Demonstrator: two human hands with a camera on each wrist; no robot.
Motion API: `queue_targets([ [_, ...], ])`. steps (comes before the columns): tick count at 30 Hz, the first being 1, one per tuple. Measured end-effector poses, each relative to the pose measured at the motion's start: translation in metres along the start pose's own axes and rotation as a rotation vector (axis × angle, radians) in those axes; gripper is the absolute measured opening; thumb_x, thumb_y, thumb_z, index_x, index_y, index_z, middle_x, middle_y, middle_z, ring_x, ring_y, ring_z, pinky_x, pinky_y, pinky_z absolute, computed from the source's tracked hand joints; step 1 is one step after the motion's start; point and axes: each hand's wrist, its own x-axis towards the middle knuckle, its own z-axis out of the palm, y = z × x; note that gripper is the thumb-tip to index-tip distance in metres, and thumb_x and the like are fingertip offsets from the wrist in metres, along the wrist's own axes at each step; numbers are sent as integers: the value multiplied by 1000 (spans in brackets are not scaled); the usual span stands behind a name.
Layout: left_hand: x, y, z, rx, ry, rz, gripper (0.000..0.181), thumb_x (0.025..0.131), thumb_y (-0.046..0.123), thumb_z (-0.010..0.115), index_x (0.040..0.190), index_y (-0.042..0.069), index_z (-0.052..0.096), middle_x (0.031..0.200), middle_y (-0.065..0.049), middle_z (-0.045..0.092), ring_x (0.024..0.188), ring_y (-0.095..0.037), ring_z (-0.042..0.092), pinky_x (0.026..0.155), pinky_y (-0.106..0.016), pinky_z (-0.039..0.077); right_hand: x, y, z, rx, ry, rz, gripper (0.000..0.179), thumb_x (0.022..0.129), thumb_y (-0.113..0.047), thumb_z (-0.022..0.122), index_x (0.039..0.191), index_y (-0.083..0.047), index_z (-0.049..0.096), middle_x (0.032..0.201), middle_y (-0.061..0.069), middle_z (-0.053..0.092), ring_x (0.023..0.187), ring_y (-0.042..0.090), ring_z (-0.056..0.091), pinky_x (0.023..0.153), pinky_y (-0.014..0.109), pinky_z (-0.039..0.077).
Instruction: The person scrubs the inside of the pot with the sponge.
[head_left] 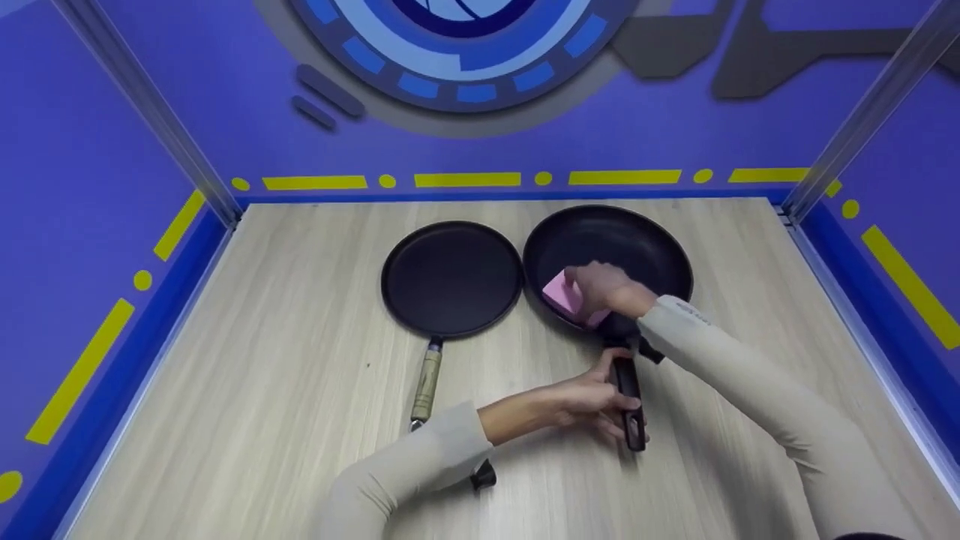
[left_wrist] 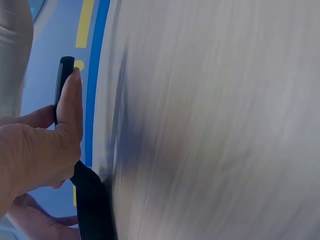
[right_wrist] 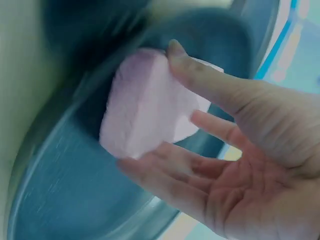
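A deep black frying pan [head_left: 615,240] rests on the wooden table at the back, right of the middle. My left hand [head_left: 589,397] grips its black handle [head_left: 628,379], thumb on one side and fingers on the other, as the left wrist view also shows. Inside the pan, my right hand [head_left: 602,289] pinches a pink sponge [head_left: 561,294] against the near left part of the wall. The right wrist view shows the thumb on one face of the sponge [right_wrist: 142,107] and fingers on the opposite side. The right hand and sleeve hide part of the pan's near rim.
Left of the frying pan, close against its rim, lies a flat black griddle pan [head_left: 451,277] with a wood-patterned handle [head_left: 427,382]. A small black object [head_left: 484,476] shows beside the left sleeve. Blue-purple panels [head_left: 480,157] enclose the table's back and sides.
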Motion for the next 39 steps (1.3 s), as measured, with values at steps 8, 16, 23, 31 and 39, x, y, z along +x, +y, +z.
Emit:
queue_targets([
  [8,1,-7,1,25,-11,10,67,97,-8,57,140,36,30,96,-33,71,108,-58,64,87,-58,58,-3,2,5,16,-29,-21,62,74,-2,85,129,-9,59,105,17,66,90,30,60,81,50,57],
  [16,-2,-10,2,46,-16,15,67,97,-8,57,141,36,31,97,-29,69,108,-58,64,87,-57,58,9,48,2,102,38,61,67,79,3,79,140,-6,54,124,28,62,100,38,58,90,58,54],
  [23,-4,-9,4,44,-20,16,67,97,-8,58,140,36,33,100,-25,65,110,-58,64,89,-57,57,8,96,0,130,114,193,43,87,-3,71,125,1,50,112,32,59,103,47,60,88,61,52],
  [31,-2,-3,-1,55,-13,23,66,96,-7,59,140,36,33,100,-19,64,110,-56,64,86,-53,59,11,90,-8,66,79,145,48,85,-2,73,128,-2,52,115,31,60,102,45,60,90,59,52],
  [39,-1,1,-1,-61,-29,-23,66,98,-8,55,137,40,32,97,-28,64,114,-59,62,96,-60,52,-5,61,1,-11,75,-8,62,74,-3,88,128,-4,58,111,28,67,97,43,65,86,59,56],
])
